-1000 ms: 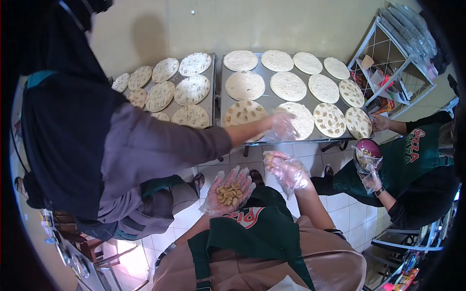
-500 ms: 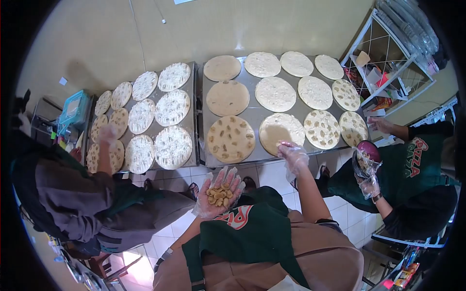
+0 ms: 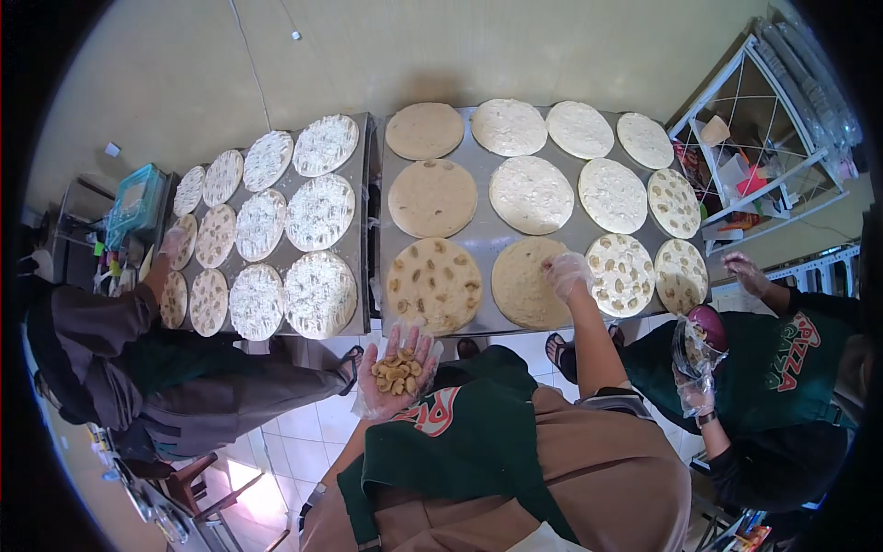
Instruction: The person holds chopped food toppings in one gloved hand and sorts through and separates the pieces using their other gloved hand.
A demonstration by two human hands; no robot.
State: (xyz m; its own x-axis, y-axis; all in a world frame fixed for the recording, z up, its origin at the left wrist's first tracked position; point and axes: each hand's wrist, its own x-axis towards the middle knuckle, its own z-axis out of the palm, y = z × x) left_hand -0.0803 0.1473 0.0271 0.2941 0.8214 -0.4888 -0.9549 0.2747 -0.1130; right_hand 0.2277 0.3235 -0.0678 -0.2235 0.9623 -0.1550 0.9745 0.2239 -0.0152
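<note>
My left hand (image 3: 394,375), in a clear plastic glove, lies palm up with its fingers spread and carries a pile of brown slices (image 3: 397,372). My right hand (image 3: 568,274), also gloved, is over the right edge of a pale round base (image 3: 532,283) in the front row; its fingertips are bent down and whatever they pinch is too small to make out. To the left of that base is a round (image 3: 433,286) dotted with brown slices. Another dotted round (image 3: 621,275) lies just right of my right hand.
Left, a co-worker's gloved hand (image 3: 172,243) is over a second tray (image 3: 366,230) of topped rounds. Right, another co-worker holds a purple bowl (image 3: 706,328) near the tray corner. A white wire rack (image 3: 786,198) stands at the back right.
The co-worker's arm that crossed the right tray has withdrawn left. My right hand has moved forward from above the floor to over the front-row base. My left hand has shifted slightly left, still holding slices.
</note>
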